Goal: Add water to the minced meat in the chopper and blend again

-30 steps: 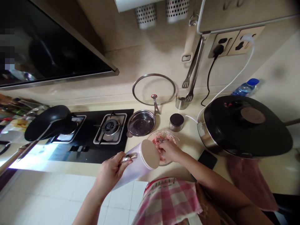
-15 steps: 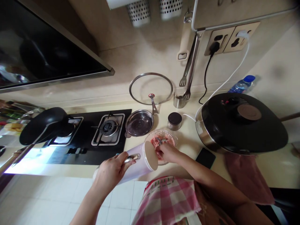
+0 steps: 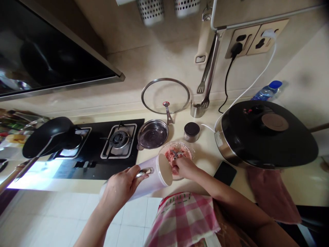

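Little has moved since the earlier frame: the left hand (image 3: 120, 187) still grips the tilted white jug (image 3: 151, 175) beside the glass bowl (image 3: 189, 151) near the tabletop's (image 3: 205, 157) edge, the right hand (image 3: 183, 167) clasping a spoon (image 3: 175, 154) in the mince, and an over-tilted jug could slosh onto the tabletop.

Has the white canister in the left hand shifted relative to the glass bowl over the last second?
Yes, slightly. The white canister, held in the left hand, has drawn back from the glass bowl; its cap covers less of the bowl's near-left rim.

A home kitchen; gas hob (image 3: 108, 145), pan lid (image 3: 165, 96), hanging utensils (image 3: 208, 75).
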The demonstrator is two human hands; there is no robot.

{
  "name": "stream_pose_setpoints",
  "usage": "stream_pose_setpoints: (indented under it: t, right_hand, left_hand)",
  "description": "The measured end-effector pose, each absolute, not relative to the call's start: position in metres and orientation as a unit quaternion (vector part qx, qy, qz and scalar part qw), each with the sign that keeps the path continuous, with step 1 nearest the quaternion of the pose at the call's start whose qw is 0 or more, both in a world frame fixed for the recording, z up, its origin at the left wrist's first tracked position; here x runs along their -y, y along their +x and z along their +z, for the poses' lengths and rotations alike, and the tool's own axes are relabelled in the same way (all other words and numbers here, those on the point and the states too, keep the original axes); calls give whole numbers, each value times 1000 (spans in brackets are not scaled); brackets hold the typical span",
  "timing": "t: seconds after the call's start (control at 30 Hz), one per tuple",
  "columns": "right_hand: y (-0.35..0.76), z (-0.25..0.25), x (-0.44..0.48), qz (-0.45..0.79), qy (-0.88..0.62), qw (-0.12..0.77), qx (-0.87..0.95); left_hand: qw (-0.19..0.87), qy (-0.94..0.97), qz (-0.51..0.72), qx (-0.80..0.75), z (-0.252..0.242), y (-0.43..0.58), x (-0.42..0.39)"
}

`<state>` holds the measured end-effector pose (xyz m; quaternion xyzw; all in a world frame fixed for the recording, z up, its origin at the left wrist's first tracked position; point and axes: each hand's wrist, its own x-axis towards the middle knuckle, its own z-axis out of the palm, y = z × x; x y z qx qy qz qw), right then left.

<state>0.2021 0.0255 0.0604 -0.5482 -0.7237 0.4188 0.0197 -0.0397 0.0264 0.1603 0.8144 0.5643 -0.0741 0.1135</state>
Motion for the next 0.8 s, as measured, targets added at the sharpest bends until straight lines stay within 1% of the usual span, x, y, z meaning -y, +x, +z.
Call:
stream_pose_setpoints:
  t: [0.17, 0.33, 0.47, 0.6, 0.73, 0.8]
  right_hand:
    - [209, 63, -23, 385, -584, 11, 714]
    - [223, 73, -18, 367, -593, 70, 713]
    - [240, 74, -14, 362, -602, 111, 703]
    - [259, 64, -9, 350, -607, 169, 693]
    - [279, 56, 0, 348, -598, 153, 705]
    - [287, 53, 6, 353, -588, 140, 715]
  left_hand:
    - [118, 809, -65, -572, 164, -38, -29]
    - [121, 798, -35, -589, 166, -40, -33]
    - [132, 786, 13, -604, 164, -43, -37]
    - [182, 748, 94, -631, 158, -53, -38]
    - [269, 674, 226, -650, 148, -74, -31]
    - [273, 642, 287, -656, 141, -88, -24]
